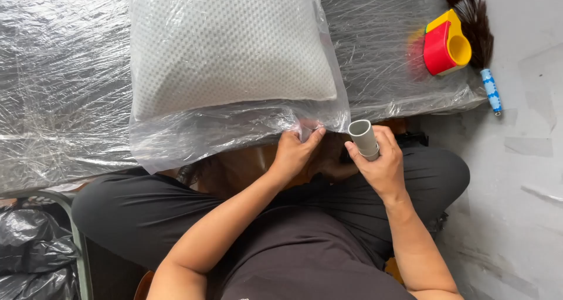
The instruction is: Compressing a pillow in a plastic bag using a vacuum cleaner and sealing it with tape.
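A white textured pillow [229,42] lies inside a clear plastic bag [176,139] on a table wrapped in plastic film. My left hand [295,153] pinches the bag's open edge at its lower right corner. My right hand [381,162] grips a short grey plastic tube [363,139], its open end pointing up and toward the bag's corner. Both hands are close together just off the table's near edge, above my lap.
A red and yellow tape dispenser [446,45] sits at the table's right end beside a dark brush with a blue and white handle [489,89]. Black bags [35,253] are piled at the lower left by a metal frame. Grey floor lies to the right.
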